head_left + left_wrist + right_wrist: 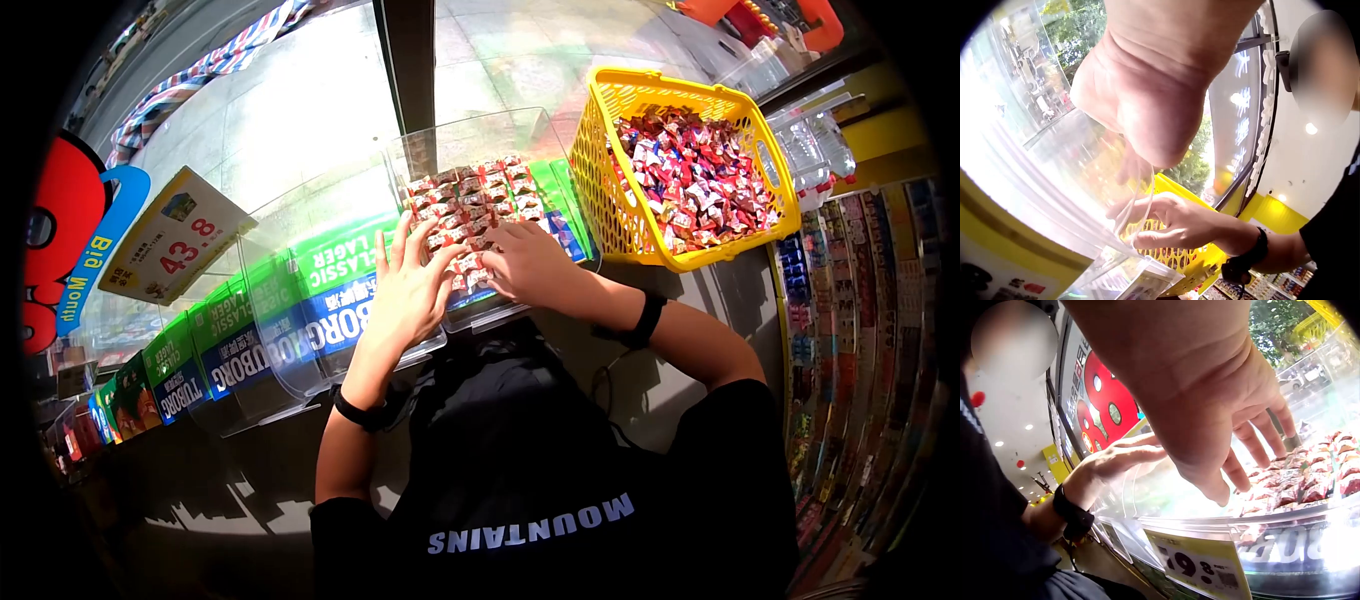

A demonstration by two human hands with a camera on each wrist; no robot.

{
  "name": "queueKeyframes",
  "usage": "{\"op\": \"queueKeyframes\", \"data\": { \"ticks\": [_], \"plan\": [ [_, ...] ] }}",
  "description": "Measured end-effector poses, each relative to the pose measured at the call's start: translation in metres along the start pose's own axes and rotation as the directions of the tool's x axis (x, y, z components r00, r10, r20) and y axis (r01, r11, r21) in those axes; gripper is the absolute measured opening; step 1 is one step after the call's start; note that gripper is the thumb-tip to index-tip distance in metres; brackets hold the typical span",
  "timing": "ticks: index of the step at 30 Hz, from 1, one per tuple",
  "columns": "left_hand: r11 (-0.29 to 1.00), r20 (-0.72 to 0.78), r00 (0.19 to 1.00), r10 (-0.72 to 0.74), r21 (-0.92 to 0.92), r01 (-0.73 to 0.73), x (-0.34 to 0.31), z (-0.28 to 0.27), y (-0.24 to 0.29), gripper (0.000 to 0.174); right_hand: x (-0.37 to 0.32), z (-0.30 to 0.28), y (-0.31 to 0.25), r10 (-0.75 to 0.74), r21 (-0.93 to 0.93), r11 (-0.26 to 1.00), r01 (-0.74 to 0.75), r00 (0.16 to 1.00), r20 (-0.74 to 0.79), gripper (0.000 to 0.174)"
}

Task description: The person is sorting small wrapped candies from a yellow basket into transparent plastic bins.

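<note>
Wrapped candies [470, 205] lie in neat rows in a clear plastic bin [540, 125]. The left hand [410, 285] rests over the bin's left side with fingers spread, its fingertips touching the near-left candies. Beside it, the right hand [535, 262] reaches over the near-right part of the rows, fingers bent downward; whether it pinches a candy is hidden in the head view. In the right wrist view the right hand [1222, 425] has its fingers extended and apart above the candy rows [1304, 478]. The left wrist view hides the left hand's fingertips behind its palm [1147, 106].
A yellow basket [590, 170] full of loose wrapped candies [690, 180] stands right of the bin. Tuborg boxes [235, 365] and other clear bins line the left. A price sign [180, 235] stands at the far left, a stocked shelf [860, 350] at the right.
</note>
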State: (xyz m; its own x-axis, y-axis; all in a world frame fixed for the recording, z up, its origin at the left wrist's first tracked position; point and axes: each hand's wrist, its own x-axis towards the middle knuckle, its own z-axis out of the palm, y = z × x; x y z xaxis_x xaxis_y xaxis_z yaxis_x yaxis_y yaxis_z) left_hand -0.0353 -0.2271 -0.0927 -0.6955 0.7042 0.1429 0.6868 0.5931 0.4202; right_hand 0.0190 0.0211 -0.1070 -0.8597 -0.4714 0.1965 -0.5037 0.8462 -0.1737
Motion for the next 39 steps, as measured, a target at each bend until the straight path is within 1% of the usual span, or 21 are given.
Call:
{"op": "queueKeyframes", "data": {
  "ticks": [1,2,4,7,11,12,15,18,19,21,24,26,28,30,31,32,34,35,36,38,39],
  "plan": [
    [0.999,0.005,1.0,-0.01,0.034,0.01,0.0,0.001,0.001,0.046,-0.003,-0.021,-0.011,-0.019,0.004,1.0,0.019,0.999,-0.027,0.025],
    [0.997,0.007,1.0,-0.02,0.071,0.019,-0.001,0.002,0.002,0.045,-0.01,-0.034,-0.016,-0.009,0.056,0.998,0.012,0.999,-0.038,0.027],
    [0.988,-0.001,0.999,-0.037,0.151,0.037,-0.002,0.003,0.005,0.044,-0.027,-0.061,-0.027,-0.005,0.041,0.999,0.008,0.998,-0.07,0.029],
    [0.982,-0.024,0.999,-0.048,0.183,0.052,0.0,-0.003,0.021,0.051,-0.057,-0.092,-0.036,0.1,0.169,0.983,-0.071,0.981,-0.168,0.029],
    [0.99,-0.027,0.999,0.016,0.138,-0.013,0.022,-0.019,0.066,0.054,-0.097,-0.127,-0.028,0.168,0.202,0.972,-0.117,0.951,-0.259,0.027],
    [0.994,-0.058,0.997,0.058,0.101,-0.052,0.03,-0.021,0.079,0.055,-0.105,-0.135,-0.025,0.167,0.204,0.972,-0.113,0.949,-0.268,0.027],
    [0.992,-0.063,0.99,0.124,0.025,-0.122,0.056,-0.028,0.122,0.059,-0.131,-0.158,-0.016,0.163,0.214,0.972,-0.094,0.93,-0.329,0.025],
    [0.984,-0.131,0.976,0.175,0.037,-0.172,0.087,-0.022,0.158,0.053,-0.156,-0.175,-0.001,0.153,0.272,0.961,-0.056,0.925,-0.349,0.029],
    [0.991,-0.103,0.986,0.13,0.05,-0.125,0.097,-0.025,0.177,0.049,-0.164,-0.178,0.004,0.135,0.271,0.962,-0.033,0.92,-0.369,0.03],
    [0.989,-0.12,0.983,0.142,0.055,-0.137,0.119,-0.022,0.204,0.049,-0.183,-0.19,0.019,0.1,0.273,0.962,0.012,0.914,-0.393,0.03],
    [0.987,-0.099,0.984,0.151,0.072,-0.145,0.15,-0.015,0.245,0.051,-0.212,-0.209,0.047,0.104,0.282,0.959,0.031,0.888,-0.449,0.029],
    [0.986,-0.061,0.985,0.159,0.064,-0.155,0.17,-0.01,0.27,0.051,-0.228,-0.224,0.071,0.098,0.271,0.962,0.033,0.885,-0.455,0.03],
    [0.994,-0.031,0.993,0.113,0.012,-0.113,0.185,0.005,0.286,0.051,-0.242,-0.237,0.092,0.1,0.261,0.965,0.023,0.887,-0.451,0.028],
    [0.989,-0.001,0.989,0.148,-0.006,-0.148,0.197,0.017,0.295,0.048,-0.252,-0.245,0.118,0.123,0.241,0.97,-0.011,0.883,-0.453,0.025],
    [0.992,0.024,0.993,0.114,-0.059,-0.113,0.201,0.023,0.301,0.041,-0.255,-0.249,0.133,0.148,0.243,0.969,-0.041,0.885,-0.441,0.023],
    [0.992,0.066,0.99,0.124,-0.012,-0.123,0.205,0.029,0.302,0.039,-0.258,-0.253,0.148,0.177,0.248,0.966,-0.074,0.888,-0.424,0.021],
    [0.982,0.149,0.975,0.165,0.067,-0.176,0.213,0.03,0.314,0.044,-0.264,-0.25,0.182,0.19,0.139,0.98,-0.145,0.889,-0.417,0.019],
    [0.977,0.188,0.968,0.164,0.103,-0.185,0.213,0.032,0.316,0.043,-0.264,-0.247,0.199,0.191,0.127,0.981,-0.149,0.868,-0.459,0.019],
    [0.97,0.263,0.951,0.165,0.132,-0.205,0.214,0.032,0.317,0.042,-0.263,-0.247,0.214,0.193,0.092,0.981,-0.169,0.873,-0.448,0.019],
    [0.971,0.305,0.938,0.165,0.116,-0.209,0.219,0.038,0.316,0.041,-0.26,-0.243,0.237,0.2,0.019,0.977,-0.214,0.876,-0.439,0.02],
    [0.961,0.339,0.925,0.173,0.147,-0.234,0.222,0.04,0.315,0.041,-0.259,-0.237,0.244,0.209,0.013,0.974,-0.226,0.877,-0.432,0.02]
  ]
}}
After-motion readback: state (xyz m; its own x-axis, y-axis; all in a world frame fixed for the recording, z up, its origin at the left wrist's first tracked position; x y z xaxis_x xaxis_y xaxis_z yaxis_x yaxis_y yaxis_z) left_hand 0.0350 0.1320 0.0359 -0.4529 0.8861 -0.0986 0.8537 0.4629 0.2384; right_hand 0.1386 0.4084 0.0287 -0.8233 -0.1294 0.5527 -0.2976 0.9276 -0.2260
